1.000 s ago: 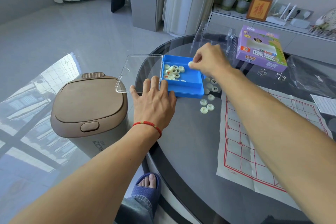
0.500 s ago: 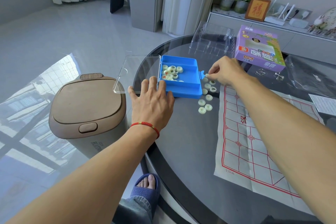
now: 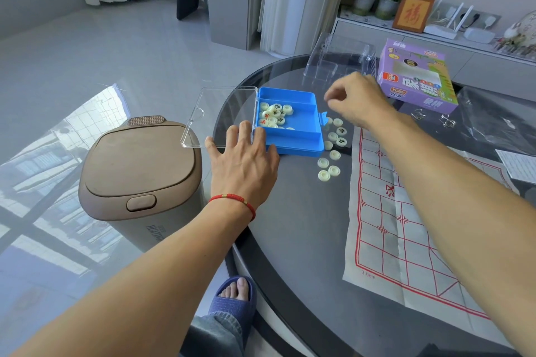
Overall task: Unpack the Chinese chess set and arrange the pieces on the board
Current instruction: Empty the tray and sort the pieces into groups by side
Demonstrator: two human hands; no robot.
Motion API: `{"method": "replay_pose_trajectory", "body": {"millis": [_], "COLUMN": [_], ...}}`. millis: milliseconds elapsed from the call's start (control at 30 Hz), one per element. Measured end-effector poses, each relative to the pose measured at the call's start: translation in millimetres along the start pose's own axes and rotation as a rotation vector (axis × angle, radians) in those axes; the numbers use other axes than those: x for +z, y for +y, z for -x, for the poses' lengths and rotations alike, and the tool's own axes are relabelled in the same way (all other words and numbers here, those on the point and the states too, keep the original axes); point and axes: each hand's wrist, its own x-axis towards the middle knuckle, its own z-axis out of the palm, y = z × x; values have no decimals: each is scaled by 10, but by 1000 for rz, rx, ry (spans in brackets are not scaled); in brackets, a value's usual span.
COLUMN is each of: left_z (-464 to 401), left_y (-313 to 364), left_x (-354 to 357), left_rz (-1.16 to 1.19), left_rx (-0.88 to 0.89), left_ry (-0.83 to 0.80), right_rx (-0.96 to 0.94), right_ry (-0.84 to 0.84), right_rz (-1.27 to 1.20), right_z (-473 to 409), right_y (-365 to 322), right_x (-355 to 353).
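Observation:
A blue plastic box [image 3: 301, 144] lies open on the round dark table [image 3: 293, 240], its clear lid [image 3: 220, 113] folded out to the left. Several pale round chess pieces [image 3: 274, 113] lie in its left compartment. Several more pieces [image 3: 333, 153] lie loose on the table just right of the box. The paper chess board [image 3: 406, 226] with red lines is spread to the right, with no pieces on it. My left hand [image 3: 243, 162] lies flat with straight fingers against the box's near left corner. My right hand [image 3: 355, 98] hovers above the loose pieces, fingers curled, no piece visible in it.
A purple game carton [image 3: 417, 81] and a clear plastic insert [image 3: 339, 58] stand at the table's far side. Metal rings [image 3: 446, 120], a dark plastic bag [image 3: 499, 124] and a printed sheet [image 3: 519, 165] lie at the right. A brown lidded bin [image 3: 139, 171] stands left of the table.
My right hand carried a piece from the box, set it among the loose pieces to the right, and has now lifted away. My left hand has stayed at the box.

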Motion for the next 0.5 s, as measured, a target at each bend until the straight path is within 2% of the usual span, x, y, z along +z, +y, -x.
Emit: {"method": "replay_pose_trajectory", "body": {"millis": [67,133,233,500], "left_z": [1,1,7,3], "left_y": [3,4,4,-2], "left_x": [-1,-1,2,-1], "left_rz": [-5,-6,-6,-3], "left_rx": [0,-1,0,5], "left_ry": [2,3,23,9], "right_rx": [-126,-200,-198,-164], "right_ry": [9,-87,-152,-70], "right_rz": [-44,-9,94,82], "right_z": [13,5,1,83], "right_y": [-202,-366,-451,-310], "right_x": [29,125,280,297]}}
